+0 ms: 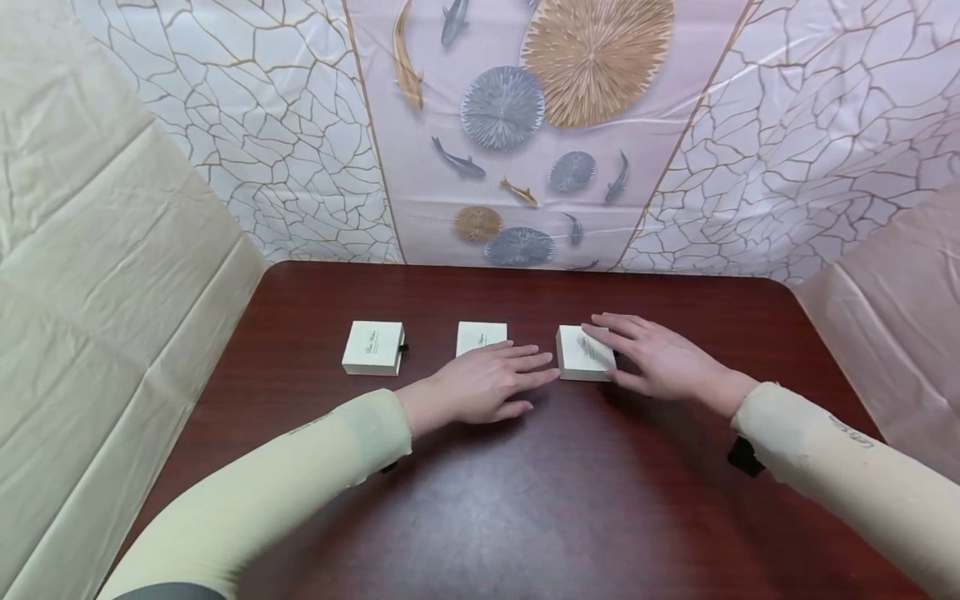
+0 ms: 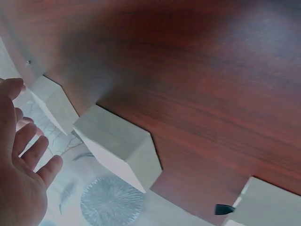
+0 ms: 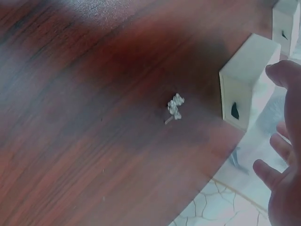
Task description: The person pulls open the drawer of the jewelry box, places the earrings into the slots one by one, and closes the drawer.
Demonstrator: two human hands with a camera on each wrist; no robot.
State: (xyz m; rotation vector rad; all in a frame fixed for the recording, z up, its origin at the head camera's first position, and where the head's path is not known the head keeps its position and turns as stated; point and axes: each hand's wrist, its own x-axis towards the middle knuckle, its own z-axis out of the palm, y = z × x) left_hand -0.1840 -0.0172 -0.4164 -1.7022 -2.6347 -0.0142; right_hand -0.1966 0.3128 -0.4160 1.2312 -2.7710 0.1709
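Observation:
Three small white boxes with printed lids lie in a row on the table: a left box point(image 1: 371, 348), a middle box point(image 1: 482, 335) and a right box point(image 1: 585, 353). My left hand point(image 1: 491, 385) hovers in front of the middle box, fingers extended towards the right box and partly covering the middle one. Over the right box's right edge reaches my right hand point(image 1: 663, 358), its fingers spread and not curled round it. A small sparkling piece with clear stones and a thin post point(image 3: 174, 106) lies on the table beside that box; the right hand hides it in the head view.
The dark red wooden table point(image 1: 480, 517) ends at a patterned curtain point(image 1: 517, 208) behind the boxes. Plain pale cloth point(image 1: 90, 333) hangs along the left side. A black ribbon tab point(image 2: 224, 209) sticks out of the left box.

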